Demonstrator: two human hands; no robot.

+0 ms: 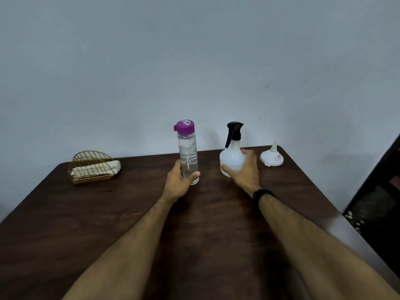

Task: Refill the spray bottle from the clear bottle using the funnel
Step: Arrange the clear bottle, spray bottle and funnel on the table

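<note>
Left hand (pixel 180 177) grasps the tall clear plastic bottle (pixel 188 158) with its purple cap, upright at mid-table. Right hand (pixel 244 169) wraps the squat white translucent spray bottle (pixel 231 158), black trigger on. Farther right, the white plastic funnel (pixel 272 156) sits upside down.

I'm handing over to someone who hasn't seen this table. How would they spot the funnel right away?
Start at the dark wooden table and go to its far right corner by the wall. The funnel sits there mouth down, spout up, just right of the spray bottle the right hand holds. It is the only small white cone, with a small sticker.
</note>
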